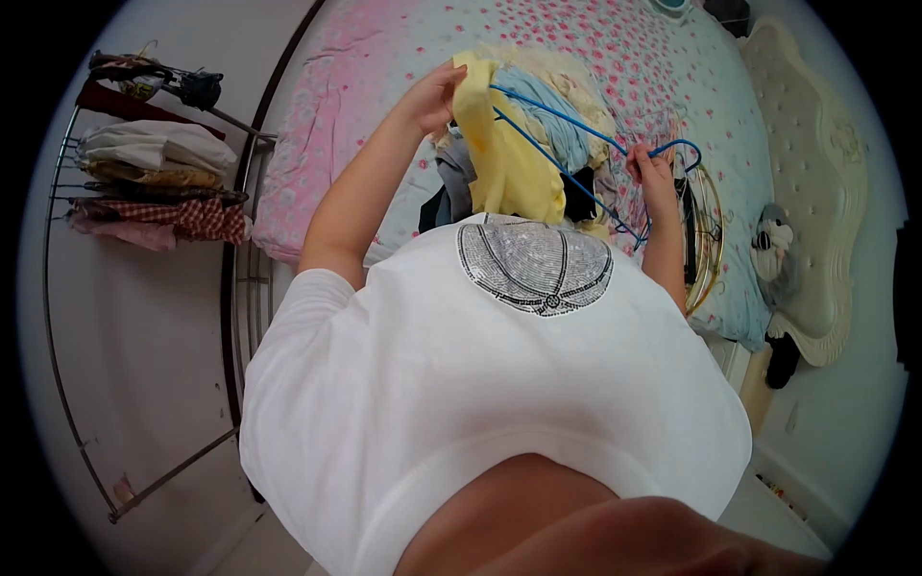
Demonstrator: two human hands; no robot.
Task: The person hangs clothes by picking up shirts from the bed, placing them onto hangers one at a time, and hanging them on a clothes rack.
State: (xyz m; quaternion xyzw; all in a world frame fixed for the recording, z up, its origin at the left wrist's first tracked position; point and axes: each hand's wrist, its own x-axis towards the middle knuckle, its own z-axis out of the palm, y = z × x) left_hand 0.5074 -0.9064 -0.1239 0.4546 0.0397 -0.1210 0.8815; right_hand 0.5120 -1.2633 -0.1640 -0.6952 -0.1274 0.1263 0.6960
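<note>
My left hand (pixel 436 94) grips the upper edge of a yellow garment (pixel 509 163), fingers closed on the cloth. A blue hanger (pixel 567 117) reaches from the yellow garment toward the right, one end at the cloth near my left hand. My right hand (pixel 653 173) is closed on the hanger near the base of its hook, which points right. Below and around the yellow garment lies a pile with a light blue garment (pixel 543 104), a grey cloth (pixel 455 173) and dark pieces.
The bed has a floral sheet (pixel 375 48) and a tufted headboard (pixel 802 192) at right. Gold hangers (pixel 712 230) lie by my right forearm. At left stands a metal rack (pixel 50 288) with hanging clothes (pixel 158 149). A plush toy (pixel 771 240) sits near the headboard.
</note>
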